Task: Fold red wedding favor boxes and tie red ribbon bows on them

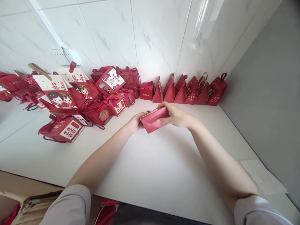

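Between my two hands is a small red paper gift box (153,120), raised over the white table and tilted, one plain pinkish-red face toward me. My left hand (138,121) grips its left end, with most of the fingers hidden behind it. At the right end, my right hand (172,115) has the thumb pressed on the near face and the fingers over the upper edge. Just beyond my hands stands a row of red triangular gift boxes with loop handles, one of them a box with gold writing (217,90).
Red and white gift boxes with ribbons crowd the left, among them a ribboned box (67,129) nearest me. A small cube box (147,90) stands by the tiled wall (159,37). White paper sheets (262,176) lie at right beside a grey panel (264,84).
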`<state>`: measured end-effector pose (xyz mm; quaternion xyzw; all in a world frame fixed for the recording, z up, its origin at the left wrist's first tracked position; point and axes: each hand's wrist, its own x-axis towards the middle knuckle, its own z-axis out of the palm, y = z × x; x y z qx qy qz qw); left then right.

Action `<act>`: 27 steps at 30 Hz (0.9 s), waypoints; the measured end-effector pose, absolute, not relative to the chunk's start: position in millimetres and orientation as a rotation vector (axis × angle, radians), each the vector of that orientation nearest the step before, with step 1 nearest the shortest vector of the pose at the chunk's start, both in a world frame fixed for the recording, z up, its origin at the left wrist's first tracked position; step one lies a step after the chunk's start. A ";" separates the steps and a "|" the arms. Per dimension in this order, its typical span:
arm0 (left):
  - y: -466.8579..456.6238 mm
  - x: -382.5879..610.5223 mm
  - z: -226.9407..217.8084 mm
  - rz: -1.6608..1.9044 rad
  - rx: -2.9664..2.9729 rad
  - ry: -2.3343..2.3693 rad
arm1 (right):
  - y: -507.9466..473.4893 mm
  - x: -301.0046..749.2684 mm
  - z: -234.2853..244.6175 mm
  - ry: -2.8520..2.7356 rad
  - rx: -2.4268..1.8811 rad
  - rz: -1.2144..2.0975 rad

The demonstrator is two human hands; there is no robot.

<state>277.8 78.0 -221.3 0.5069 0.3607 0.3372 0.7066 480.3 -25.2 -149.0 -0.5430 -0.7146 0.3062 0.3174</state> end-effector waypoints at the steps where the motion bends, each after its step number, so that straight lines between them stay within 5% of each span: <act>1: 81.5 275.6 -220.4 0.787 1.106 0.830 | -25.7 479.5 -149.0 -1.927 -1.407 0.791; 10: 97.9 249.2 -189.0 0.881 1.428 0.562 | -53.0 468.6 -116.6 -2.181 -1.228 1.126; 19: 95.7 232.0 -149.2 1.011 1.628 1.169 | -65.7 485.2 -102.6 -2.176 -1.450 0.801; 27: 55.7 279.7 -117.1 0.517 2.151 1.172 | -63.2 473.6 -115.4 -2.384 -1.214 1.126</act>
